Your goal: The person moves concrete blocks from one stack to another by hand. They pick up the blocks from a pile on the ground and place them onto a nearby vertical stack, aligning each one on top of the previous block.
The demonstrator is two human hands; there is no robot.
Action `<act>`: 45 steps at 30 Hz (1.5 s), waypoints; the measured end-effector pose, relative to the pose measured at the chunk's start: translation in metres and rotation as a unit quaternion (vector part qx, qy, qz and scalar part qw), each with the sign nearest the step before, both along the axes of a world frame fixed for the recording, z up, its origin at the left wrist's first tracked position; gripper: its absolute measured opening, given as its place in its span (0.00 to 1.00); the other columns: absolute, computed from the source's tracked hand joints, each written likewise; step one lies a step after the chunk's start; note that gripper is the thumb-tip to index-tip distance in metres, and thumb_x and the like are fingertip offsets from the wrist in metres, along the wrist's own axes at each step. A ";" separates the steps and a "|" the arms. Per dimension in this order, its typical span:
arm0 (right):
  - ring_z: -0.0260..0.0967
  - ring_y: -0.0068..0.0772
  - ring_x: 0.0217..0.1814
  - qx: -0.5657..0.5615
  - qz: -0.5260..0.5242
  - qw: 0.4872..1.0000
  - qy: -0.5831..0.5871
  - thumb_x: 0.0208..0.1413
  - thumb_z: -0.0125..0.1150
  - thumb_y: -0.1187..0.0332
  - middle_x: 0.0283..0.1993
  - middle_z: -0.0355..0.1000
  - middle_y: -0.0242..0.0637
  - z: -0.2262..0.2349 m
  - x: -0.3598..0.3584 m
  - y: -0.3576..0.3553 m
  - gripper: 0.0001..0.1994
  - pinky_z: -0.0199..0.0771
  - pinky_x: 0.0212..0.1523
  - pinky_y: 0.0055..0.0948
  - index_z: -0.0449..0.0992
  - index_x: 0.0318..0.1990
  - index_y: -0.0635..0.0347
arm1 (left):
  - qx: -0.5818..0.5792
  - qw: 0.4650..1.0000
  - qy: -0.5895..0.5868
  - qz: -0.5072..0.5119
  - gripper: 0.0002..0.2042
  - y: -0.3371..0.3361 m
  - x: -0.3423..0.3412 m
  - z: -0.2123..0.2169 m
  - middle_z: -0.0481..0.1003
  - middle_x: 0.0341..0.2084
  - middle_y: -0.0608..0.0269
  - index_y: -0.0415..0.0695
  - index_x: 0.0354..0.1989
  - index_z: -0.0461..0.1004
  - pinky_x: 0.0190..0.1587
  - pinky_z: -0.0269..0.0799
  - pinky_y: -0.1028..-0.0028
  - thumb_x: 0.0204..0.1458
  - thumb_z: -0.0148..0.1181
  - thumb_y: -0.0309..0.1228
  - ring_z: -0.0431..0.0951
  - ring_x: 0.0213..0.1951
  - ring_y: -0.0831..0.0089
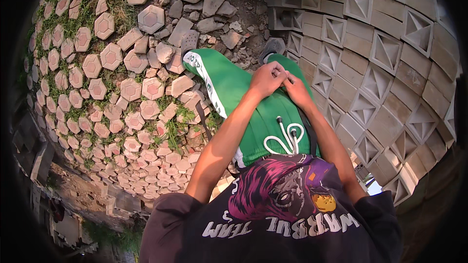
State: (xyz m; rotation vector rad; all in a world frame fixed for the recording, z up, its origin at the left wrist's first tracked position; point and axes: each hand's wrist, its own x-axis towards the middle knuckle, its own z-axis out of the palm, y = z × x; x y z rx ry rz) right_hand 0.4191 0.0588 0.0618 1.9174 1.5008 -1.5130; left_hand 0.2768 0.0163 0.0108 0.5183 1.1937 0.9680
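My left hand (265, 79) and my right hand (294, 87) meet in front of my thighs, fingertips touching each other above my green trousers (243, 97). Both hands have the fingers curled together; whether a small item sits between them I cannot tell. A white drawstring (285, 139) hangs at the waistband just below the hands. My dark printed shirt (282, 209) fills the lower edge. My feet in grey shoes (189, 41) stand on broken stone below.
Stacked grey concrete blocks with triangular recesses (380, 48) form a wall on the right. Hexagonal paving stones (112, 56) with grass between them cover the ground to the left. Loose rubble (214, 7) lies by my feet.
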 end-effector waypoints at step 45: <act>0.58 0.58 0.61 -0.077 -0.616 0.766 0.167 0.50 0.60 0.70 0.60 0.57 0.52 -0.772 0.419 0.279 0.29 0.68 0.52 0.62 0.56 0.58 0.68 | -0.106 0.789 0.556 -0.240 0.21 0.288 0.364 -0.703 0.75 0.35 0.42 0.36 0.36 0.73 0.42 0.74 0.60 0.43 0.60 0.44 0.77 0.41 0.50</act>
